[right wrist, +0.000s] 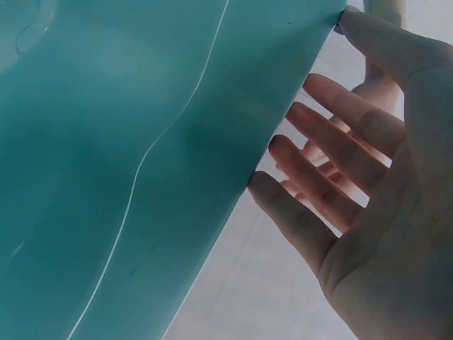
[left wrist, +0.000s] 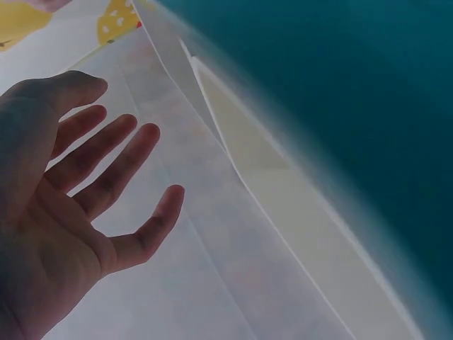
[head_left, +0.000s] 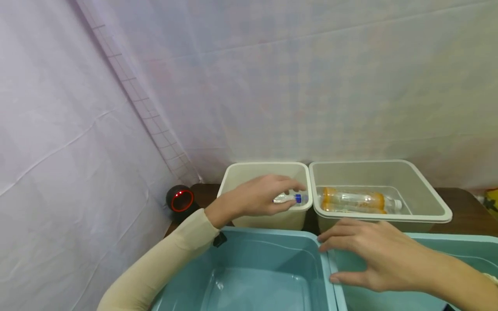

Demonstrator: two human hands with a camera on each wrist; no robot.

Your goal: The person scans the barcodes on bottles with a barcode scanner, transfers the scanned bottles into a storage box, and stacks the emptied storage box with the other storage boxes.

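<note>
Reaching over the teal tubs (head_left: pixel 272 234) on the table toward two beige bins. Hovering the left hand (head_left: pixel 260 196), fingers spread and gripping nothing, above the left bin (head_left: pixel 268 221). Resting the right hand (head_left: pixel 373 255), flat and open, on the tubs' rims. Seemingly sorting partway: orange bottle (head_left: pixel 354 201) already lying in the right bin (head_left: pixel 350 177), small bottle (head_left: pixel 289 198) just under the left fingers.

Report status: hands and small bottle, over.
Left hand open over beige bin. Right hand open at teal bin rim. Small bottle by left fingertips, contact unclear. Nothing in the way.

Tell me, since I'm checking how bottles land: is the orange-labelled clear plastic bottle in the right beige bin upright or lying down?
Lying down: the orange-labelled clear plastic bottle rests on its side in the right beige bin, cap pointing right.
</note>
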